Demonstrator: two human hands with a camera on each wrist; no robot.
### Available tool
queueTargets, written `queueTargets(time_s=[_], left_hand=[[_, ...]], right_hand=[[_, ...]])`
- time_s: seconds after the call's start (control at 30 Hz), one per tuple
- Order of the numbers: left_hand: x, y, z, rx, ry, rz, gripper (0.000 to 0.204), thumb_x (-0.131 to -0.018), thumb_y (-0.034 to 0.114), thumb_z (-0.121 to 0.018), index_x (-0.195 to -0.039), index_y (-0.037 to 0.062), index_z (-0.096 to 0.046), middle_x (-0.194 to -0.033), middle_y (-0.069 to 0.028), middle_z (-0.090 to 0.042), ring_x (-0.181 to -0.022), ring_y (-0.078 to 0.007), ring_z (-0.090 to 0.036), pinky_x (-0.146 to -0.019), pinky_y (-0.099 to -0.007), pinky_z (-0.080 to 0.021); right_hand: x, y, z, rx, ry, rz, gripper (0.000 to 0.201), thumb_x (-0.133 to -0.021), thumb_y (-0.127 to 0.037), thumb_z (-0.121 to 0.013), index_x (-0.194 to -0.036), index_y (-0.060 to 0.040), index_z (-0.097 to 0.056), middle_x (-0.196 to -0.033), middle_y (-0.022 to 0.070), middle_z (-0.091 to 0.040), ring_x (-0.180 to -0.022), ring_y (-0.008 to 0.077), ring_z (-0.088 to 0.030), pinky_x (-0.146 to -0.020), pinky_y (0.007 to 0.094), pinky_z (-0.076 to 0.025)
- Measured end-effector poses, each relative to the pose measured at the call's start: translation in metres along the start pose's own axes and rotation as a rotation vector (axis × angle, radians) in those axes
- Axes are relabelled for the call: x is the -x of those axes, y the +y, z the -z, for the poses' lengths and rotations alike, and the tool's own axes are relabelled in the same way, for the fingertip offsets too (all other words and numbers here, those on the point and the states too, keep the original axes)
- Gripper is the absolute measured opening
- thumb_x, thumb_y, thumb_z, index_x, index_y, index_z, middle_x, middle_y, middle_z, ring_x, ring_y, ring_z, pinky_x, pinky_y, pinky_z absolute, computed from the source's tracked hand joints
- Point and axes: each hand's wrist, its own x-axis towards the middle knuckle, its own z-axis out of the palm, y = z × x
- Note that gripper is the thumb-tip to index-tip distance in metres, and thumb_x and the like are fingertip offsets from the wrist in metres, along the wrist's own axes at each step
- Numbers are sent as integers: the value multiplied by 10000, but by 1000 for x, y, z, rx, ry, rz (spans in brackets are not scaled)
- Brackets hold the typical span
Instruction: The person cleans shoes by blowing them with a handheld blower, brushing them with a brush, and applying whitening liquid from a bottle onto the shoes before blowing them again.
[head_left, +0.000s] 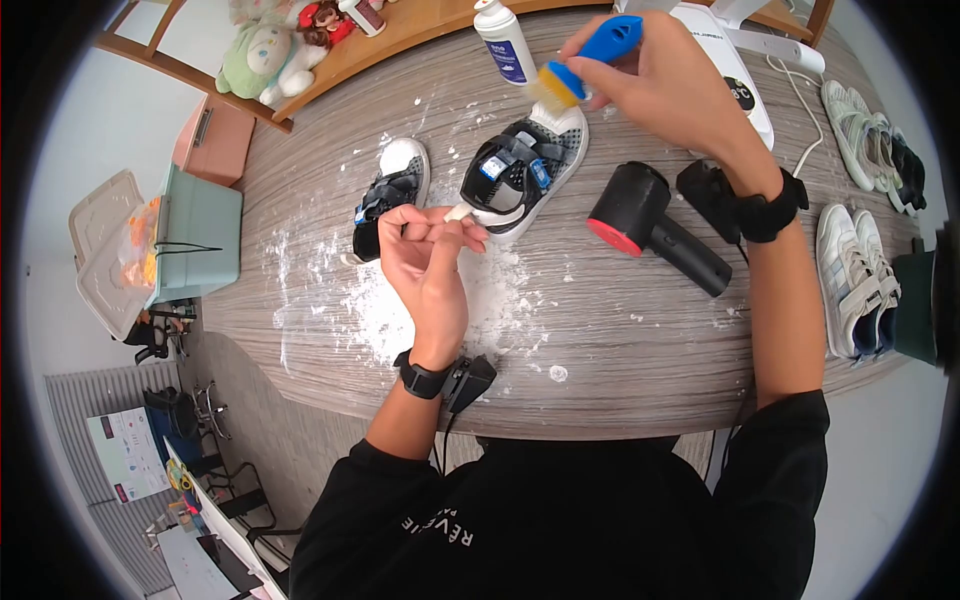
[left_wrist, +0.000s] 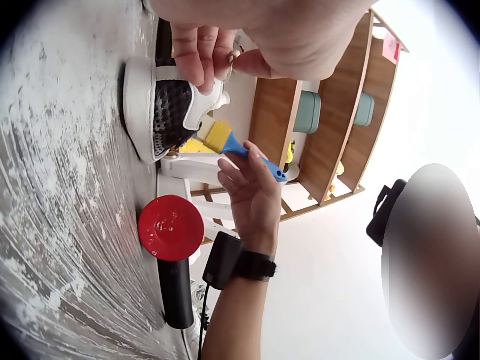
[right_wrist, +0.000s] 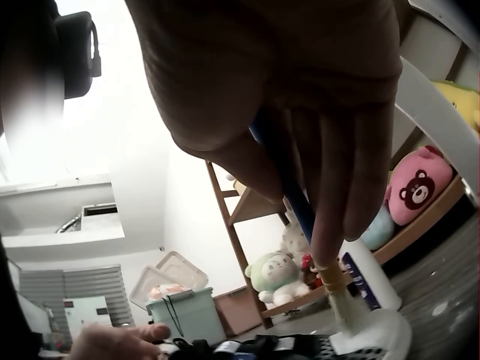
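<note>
Black shirt (head_left: 600, 510) fills the bottom of the head view; above it, the left hand (head_left: 430, 275) pinches a white bit (head_left: 458, 212) by the near end of a shoe (head_left: 556, 150) on the table (head_left: 600, 330) — black, dotted, blue on its straps (head_left: 512, 152). Left wrist: the right hand (left_wrist: 253, 196) grips a yellow-bristled brush (left_wrist: 235, 145). Right wrist: bristles (right_wrist: 343, 309) touch the shoe's toe — plain white (right_wrist: 384, 336).

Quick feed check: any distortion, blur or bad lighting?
Head: wide-angle distortion, dark rounded corners, table edge looks bowed; left wrist: pale, washed-out wall, blurred oval at right; right wrist: right grip heavily shadowed against bright upper left, brush handle dim too.
</note>
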Motion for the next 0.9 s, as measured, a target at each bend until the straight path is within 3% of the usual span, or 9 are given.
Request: queueTargets(time_s=[0.17, 0.27, 0.37, 0.43, 0.53, 0.63, 0.77, 0.83, 0.9], left_hand=[[0, 0, 0, 1, -5, -8, 240, -963, -63, -531, -1137, 45, -406, -983, -204, -687, -807, -267, -691, -723, -367, -538], [1, -1, 0, -1, 3, -1, 237, -964, -64, -531, -1136, 43, -408, -983, -203, -688, -807, -268, -691, -723, -368, -540], [0, -2, 1, -1, 4, -2, 237, -964, -65, -531, -1137, 43, -411, -985, -200, -688, -809, -269, -692, -722, -370, -542], [0, -2, 1, 6, -5, -6, 239, -964, -66, -531, -1140, 45, -413, -989, -196, -688, -811, -270, -692, -720, -369, -543], [0, 2, -2, 13, 11, 12, 267, -931, -104, -523, -1113, 37, -389, -984, -203, -661, -802, -249, -680, -710, -376, -556], [0, 2, -2, 8, 15, 11, 264, -931, -103, -523, -1112, 34, -388, -982, -204, -661, -802, -249, -679, -712, -374, -555], [0, -1, 1, 14, -11, -11, 243, -963, -70, -536, -1139, 47, -417, -991, -192, -687, -816, -264, -692, -716, -371, -548], [0, -1, 2, 11, -18, -14, 237, -964, -71, -536, -1135, 43, -418, -991, -193, -686, -816, -262, -690, -714, -371, -550], [0, -2, 2, 13, -15, -12, 235, -964, -71, -537, -1134, 42, -419, -990, -193, -684, -816, -261, -689, -712, -371, -551]], right_hand=[[-1, 7, 4, 180, 94, -5, 165, -909, -106, -680, -922, 33, -768, -619, 49, -649, -512, 120, -511, -489, 317, -387], [2, -2, -1, -138, 159, -112, 169, -899, -102, -677, -898, 46, -758, -604, 69, -643, -517, 134, -547, -505, 320, -425], [2, 1, 5, -39, 83, -87, 184, -898, -99, -671, -900, 68, -748, -622, 91, -661, -547, 143, -603, -541, 302, -480], [-3, 10, 7, 213, 80, -54, 174, -894, -91, -663, -843, 61, -730, -635, 109, -667, -575, 155, -630, -561, 307, -498], [-2, 14, 3, -5, 124, -12, 173, -880, -88, -664, -767, 37, -702, -600, 112, -638, -554, 156, -603, -537, 336, -464], [-3, 19, 9, 172, -29, -30, 198, -871, -94, -668, -717, 31, -673, -593, 112, -636, -544, 166, -593, -534, 352, -448], [2, 7, 13, 135, -38, -54, 206, -868, -93, -666, -706, 34, -674, -591, 92, -637, -544, 163, -589, -540, 339, -453], [4, 2, 10, 11, 94, -97, 226, -868, -95, -664, -682, 34, -662, -577, 69, -618, -540, 157, -579, -538, 332, -449], [2, 4, 12, 43, 13, -75, 231, -866, -96, -662, -676, 34, -656, -570, 64, -607, -537, 153, -572, -534, 329, -446]])
